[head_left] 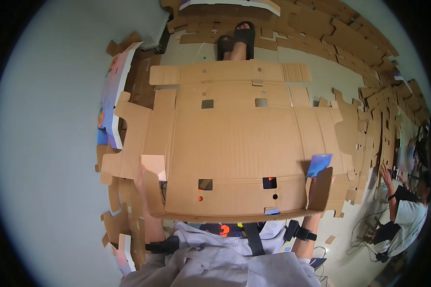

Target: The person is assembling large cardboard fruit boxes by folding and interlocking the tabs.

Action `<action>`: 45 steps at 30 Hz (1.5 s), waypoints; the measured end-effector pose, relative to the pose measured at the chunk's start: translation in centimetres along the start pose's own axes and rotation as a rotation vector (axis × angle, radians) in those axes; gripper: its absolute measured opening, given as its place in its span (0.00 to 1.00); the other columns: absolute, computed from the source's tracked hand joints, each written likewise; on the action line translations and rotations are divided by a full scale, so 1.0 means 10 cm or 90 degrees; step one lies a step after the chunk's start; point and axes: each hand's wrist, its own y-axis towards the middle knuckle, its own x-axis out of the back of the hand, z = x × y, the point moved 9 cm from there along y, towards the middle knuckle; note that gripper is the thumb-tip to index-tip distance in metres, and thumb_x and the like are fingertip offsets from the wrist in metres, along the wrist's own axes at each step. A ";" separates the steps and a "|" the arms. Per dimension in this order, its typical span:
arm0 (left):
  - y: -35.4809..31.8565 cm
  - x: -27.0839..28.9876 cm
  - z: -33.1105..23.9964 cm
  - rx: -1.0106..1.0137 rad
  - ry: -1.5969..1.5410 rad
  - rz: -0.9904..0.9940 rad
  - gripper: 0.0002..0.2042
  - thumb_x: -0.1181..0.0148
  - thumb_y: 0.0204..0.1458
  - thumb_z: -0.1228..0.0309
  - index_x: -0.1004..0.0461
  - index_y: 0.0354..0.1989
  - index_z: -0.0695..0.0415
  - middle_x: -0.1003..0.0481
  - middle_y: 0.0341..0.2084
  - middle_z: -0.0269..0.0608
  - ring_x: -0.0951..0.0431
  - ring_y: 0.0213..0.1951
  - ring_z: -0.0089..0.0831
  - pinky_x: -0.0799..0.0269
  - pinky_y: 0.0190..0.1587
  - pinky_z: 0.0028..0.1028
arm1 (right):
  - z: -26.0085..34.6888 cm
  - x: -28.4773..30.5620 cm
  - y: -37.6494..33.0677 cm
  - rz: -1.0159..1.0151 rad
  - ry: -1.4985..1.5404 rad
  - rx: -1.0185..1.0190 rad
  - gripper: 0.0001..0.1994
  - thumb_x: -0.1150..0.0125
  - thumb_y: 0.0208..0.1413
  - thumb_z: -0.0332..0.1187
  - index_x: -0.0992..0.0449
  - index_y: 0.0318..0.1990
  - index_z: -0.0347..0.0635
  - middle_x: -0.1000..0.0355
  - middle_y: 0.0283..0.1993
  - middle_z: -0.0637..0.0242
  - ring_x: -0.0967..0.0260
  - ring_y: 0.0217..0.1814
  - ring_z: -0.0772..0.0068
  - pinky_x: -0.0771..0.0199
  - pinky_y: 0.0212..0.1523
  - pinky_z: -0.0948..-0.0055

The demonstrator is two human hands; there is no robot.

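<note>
Die-cut cardboard box blank (234, 143) lies flat across the person's lap, at the centre. Left hand (142, 184) at 8 o'clock and right hand (321, 189) at 4 o'clock bend up its side flaps; their grip stays hidden behind the flaps, so I cannot tell it.

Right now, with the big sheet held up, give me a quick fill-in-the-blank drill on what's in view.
1. Both hands hold a large flat sheet of die-cut ____.
2. The left hand grips the sheet's near ____ corner flap.
3. Beyond the sheet's far edge, a foot in a black ____ rests on the floor.
4. The right hand is mostly hidden behind a folded-up flap; a black band is on that ____.

Missing words: cardboard; left; sandal; wrist
</note>
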 end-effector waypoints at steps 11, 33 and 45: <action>-0.10 -0.13 -0.71 -0.163 -0.025 0.096 0.16 0.47 0.55 0.60 0.31 0.46 0.58 0.30 0.39 0.37 0.30 0.41 0.26 0.34 0.43 0.27 | 0.08 -0.13 0.03 -0.013 -0.036 -0.045 0.08 0.46 0.58 0.33 0.33 0.27 0.45 0.39 0.17 0.74 0.46 0.14 0.83 0.45 0.16 0.82; 0.27 -0.53 -0.69 -0.398 0.190 0.193 0.19 0.51 0.48 0.80 0.31 0.50 0.72 0.26 0.42 0.48 0.25 0.40 0.27 0.29 0.43 0.23 | -0.32 0.21 0.34 0.147 -0.229 -0.035 0.22 0.44 0.55 0.35 0.37 0.55 0.36 0.34 0.44 0.67 0.35 0.45 0.77 0.33 0.46 0.73; 0.34 -0.69 -0.50 -0.286 0.177 0.236 0.25 0.57 0.43 0.86 0.34 0.54 0.71 0.28 0.47 0.50 0.25 0.43 0.28 0.30 0.47 0.24 | 0.06 -0.48 0.10 0.181 -0.069 -0.087 0.19 0.45 0.55 0.28 0.37 0.54 0.42 0.35 0.40 0.70 0.37 0.35 0.79 0.36 0.35 0.78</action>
